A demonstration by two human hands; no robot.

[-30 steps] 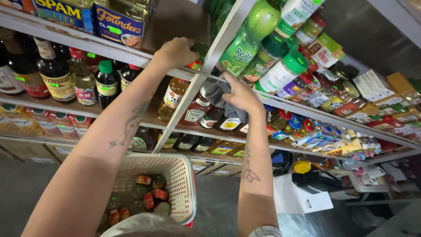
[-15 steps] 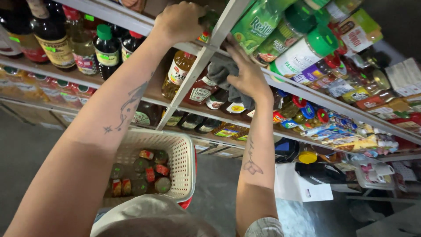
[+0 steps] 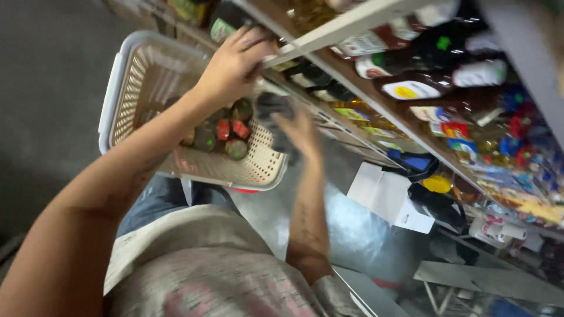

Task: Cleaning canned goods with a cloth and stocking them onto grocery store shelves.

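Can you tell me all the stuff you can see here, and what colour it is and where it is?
basket: one, cream plastic with holes, lower left below the shelves
small jars: several, with red, green and dark lids, inside the basket
sauce bottles: several, dark with white and yellow labels, on the shelf at upper right
colourful packets: many, red, blue and yellow, on the lower shelf at right; too blurred to count
white paper: one sheet, on the floor at right
left hand: reaching up at the shelf edge above the basket
right hand: blurred, its grip closed around a dark thing over the basket's rim
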